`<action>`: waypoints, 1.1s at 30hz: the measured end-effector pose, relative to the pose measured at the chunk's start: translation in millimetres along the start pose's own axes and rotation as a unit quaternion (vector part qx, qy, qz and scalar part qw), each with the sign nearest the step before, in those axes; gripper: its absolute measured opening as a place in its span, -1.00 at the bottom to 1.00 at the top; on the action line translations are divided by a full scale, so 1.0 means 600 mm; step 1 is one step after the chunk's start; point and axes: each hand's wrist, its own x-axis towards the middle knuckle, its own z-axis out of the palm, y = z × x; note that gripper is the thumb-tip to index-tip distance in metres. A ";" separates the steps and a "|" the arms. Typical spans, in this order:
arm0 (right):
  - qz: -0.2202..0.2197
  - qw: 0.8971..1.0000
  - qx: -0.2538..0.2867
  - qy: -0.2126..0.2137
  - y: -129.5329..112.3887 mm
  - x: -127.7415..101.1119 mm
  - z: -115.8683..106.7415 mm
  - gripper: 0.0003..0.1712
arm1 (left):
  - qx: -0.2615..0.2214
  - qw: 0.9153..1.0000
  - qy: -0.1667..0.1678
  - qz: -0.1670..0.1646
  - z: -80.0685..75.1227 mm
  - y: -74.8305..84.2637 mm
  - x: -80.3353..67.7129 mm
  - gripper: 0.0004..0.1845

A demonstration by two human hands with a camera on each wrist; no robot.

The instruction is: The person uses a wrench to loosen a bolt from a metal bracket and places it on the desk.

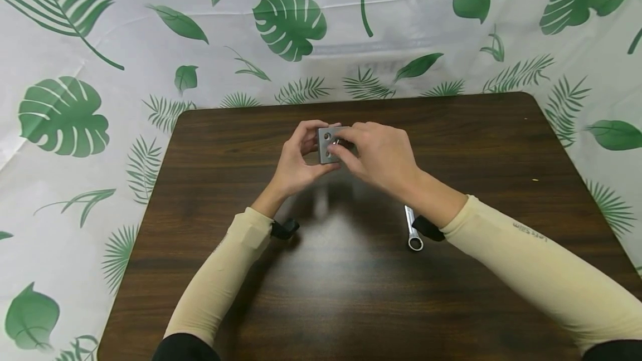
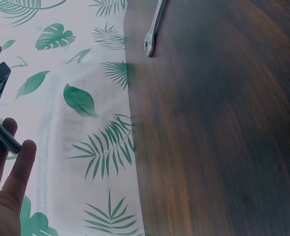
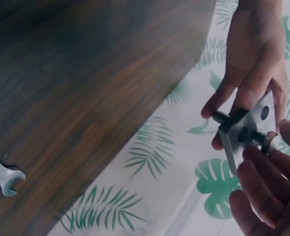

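Item, as I see it from my remote station: one table (image 1: 210, 144), dark brown wood grain, rounded corners, glossy enough to catch a pale reflection near its middle. I log it standing on, or against, a white cloth printed with green leaves (image 1: 65, 116), which shows on all sides past its edges.

Lying directly on it: one silver wrench (image 1: 413, 231), flat on the near right part of the top, ring end toward me, partly covered by a forearm. I count nothing else resting on the wood.
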 end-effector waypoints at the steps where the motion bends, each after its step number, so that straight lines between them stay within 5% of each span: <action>1: 0.001 1.000 -0.003 -0.004 0.000 0.000 0.000 -0.68 | -0.001 1.000 0.000 0.000 0.000 0.000 0.000 -0.28; 7: -0.052 0.998 0.015 -0.015 0.004 -0.001 -0.001 -0.71 | 0.007 1.000 0.003 -0.006 0.000 0.001 0.000 -0.28; 14: 0.001 1.000 -0.013 -0.001 0.000 0.002 -0.004 -0.66 | 0.005 1.000 0.001 0.001 -0.001 0.002 0.004 -0.28; 21: -0.069 0.997 0.015 -0.006 0.004 0.000 -0.006 -0.73 | 0.017 1.000 -0.001 -0.010 -0.001 0.004 0.001 -0.28; 28: -0.005 1.000 -0.019 0.016 0.002 -0.002 -0.004 -0.66 | 0.008 1.000 0.000 0.002 0.000 -0.005 0.003 -0.28; 33: -0.042 0.999 -0.001 -0.004 0.003 0.002 -0.007 -0.77 | 0.016 1.000 0.004 -0.006 -0.002 -0.006 0.003 -0.27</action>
